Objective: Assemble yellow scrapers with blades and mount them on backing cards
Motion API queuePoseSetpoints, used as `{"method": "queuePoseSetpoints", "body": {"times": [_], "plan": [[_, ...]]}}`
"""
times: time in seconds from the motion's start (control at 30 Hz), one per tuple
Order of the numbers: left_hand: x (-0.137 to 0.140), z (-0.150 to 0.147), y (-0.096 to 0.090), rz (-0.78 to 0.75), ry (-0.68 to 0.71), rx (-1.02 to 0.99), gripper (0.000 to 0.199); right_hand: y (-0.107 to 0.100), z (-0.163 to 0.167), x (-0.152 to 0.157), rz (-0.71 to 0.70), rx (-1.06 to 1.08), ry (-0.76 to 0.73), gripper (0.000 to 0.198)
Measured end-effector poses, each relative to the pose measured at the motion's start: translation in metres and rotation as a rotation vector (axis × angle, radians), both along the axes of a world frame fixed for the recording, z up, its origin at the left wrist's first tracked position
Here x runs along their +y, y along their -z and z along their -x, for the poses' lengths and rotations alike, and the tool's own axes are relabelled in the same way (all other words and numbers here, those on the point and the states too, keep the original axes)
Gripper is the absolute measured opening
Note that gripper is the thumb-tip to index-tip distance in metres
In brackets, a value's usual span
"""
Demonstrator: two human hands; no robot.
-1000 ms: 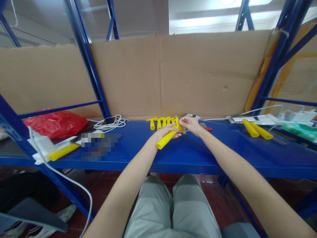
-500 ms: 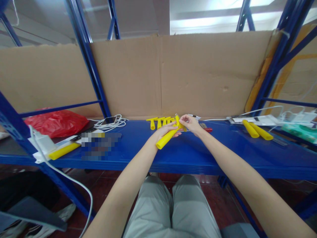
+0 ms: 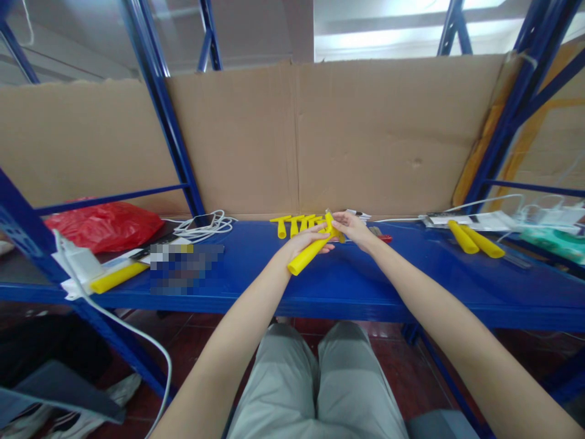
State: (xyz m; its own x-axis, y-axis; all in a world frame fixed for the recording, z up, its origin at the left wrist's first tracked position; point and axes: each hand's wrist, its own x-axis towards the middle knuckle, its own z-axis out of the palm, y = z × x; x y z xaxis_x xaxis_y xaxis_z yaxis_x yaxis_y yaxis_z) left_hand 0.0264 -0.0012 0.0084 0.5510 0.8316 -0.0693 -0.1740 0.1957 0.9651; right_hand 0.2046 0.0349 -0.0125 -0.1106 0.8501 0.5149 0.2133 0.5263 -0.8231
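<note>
My left hand is wrapped around the thick round handle of a yellow T-shaped tool, whose handle end points toward me. My right hand has its fingers closed on the head of that tool, at the far end. What lies under the right fingertips is too small to make out. Behind my left hand, several more yellow T-shaped tools stand in a row along the cardboard. Just right of my right hand lies a small red object, partly hidden.
Two yellow handles lie at the right near white cables and chargers. On the left are another yellow handle, a red plastic bag and a coiled white cable. A cardboard wall closes off the blue shelf.
My right hand's fingers have come in from a pinch beside the tool's head to close around it. The left hand and the tool have barely moved.
</note>
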Motion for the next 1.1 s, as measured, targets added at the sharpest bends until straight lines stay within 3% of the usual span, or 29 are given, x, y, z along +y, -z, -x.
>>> {"method": "queuePoseSetpoints", "body": {"times": [0.13,0.5,0.7,1.1], "plan": [[0.002,-0.001,0.002,-0.046,0.006,0.043,0.067,0.000,0.000,-0.003,0.089,0.048,-0.113,0.026],[0.000,-0.007,0.008,-0.042,-0.041,0.120,0.067,0.001,-0.003,-0.009,0.203,0.079,-0.173,0.022],[0.005,-0.008,0.015,0.032,-0.089,0.115,0.076,0.001,0.000,-0.009,0.201,-0.027,-0.083,0.012],[0.008,-0.013,0.017,0.051,-0.145,0.079,0.066,0.007,-0.002,-0.002,0.159,-0.132,-0.106,0.021]]}}
